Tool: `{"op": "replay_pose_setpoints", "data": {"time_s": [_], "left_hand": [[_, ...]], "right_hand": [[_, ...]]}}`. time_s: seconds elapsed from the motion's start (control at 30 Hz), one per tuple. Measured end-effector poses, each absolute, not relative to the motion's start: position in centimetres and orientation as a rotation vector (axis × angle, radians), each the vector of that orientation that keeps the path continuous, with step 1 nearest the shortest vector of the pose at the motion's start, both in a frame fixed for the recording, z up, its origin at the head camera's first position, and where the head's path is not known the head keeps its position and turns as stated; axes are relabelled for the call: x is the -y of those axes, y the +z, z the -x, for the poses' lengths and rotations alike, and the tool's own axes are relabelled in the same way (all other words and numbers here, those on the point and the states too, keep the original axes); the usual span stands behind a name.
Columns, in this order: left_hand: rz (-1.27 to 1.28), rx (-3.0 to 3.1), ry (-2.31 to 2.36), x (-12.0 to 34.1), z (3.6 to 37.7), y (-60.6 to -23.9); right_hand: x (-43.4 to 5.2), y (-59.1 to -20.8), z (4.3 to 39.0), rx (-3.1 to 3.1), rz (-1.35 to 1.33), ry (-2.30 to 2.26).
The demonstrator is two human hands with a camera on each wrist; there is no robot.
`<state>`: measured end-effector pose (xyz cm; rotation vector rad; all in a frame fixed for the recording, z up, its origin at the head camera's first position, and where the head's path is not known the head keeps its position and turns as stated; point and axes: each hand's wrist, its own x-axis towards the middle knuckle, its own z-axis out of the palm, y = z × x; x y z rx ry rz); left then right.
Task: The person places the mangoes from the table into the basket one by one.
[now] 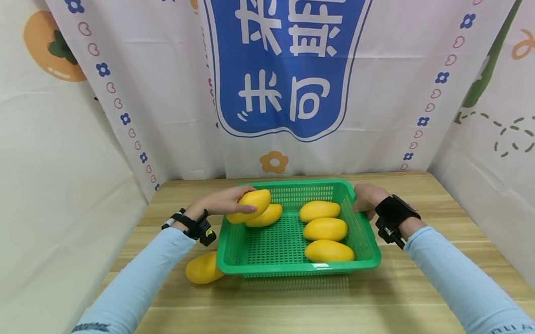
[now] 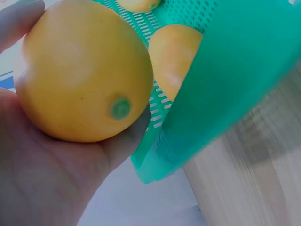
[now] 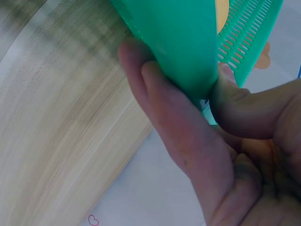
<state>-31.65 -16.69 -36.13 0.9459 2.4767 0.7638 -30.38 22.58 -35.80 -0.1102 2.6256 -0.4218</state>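
Note:
In the head view my left hand (image 1: 227,201) grips a yellow mango (image 1: 256,202) over the left side of a green plastic basket (image 1: 300,268). The left wrist view shows this mango (image 2: 84,70) close up, its green stem end facing the camera. Just under it another mango (image 1: 268,216) lies in the basket. Three more mangoes (image 1: 325,229) form a column along the basket's right side. My right hand (image 1: 369,199) pinches the basket's right rim; in the right wrist view the thumb (image 3: 249,110) is inside the wall and fingers (image 3: 174,117) outside.
Outside the basket, by its front left corner, one mango (image 1: 203,269) lies on the wooden table (image 1: 275,313), partly hidden by the rim. A white printed cloth (image 1: 177,91) hangs behind the table, with pale cloth walls at both sides.

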Motion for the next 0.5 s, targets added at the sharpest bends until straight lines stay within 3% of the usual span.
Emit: {"op": "replay_pose_setpoints", "data": {"time_s": [0.5], "left_hand": [[-0.969,-2.473,0.702,14.9,31.7,-36.3]], "right_hand": [[-22.7,-35.9,30.4,-2.624,0.127,-0.437]]}}
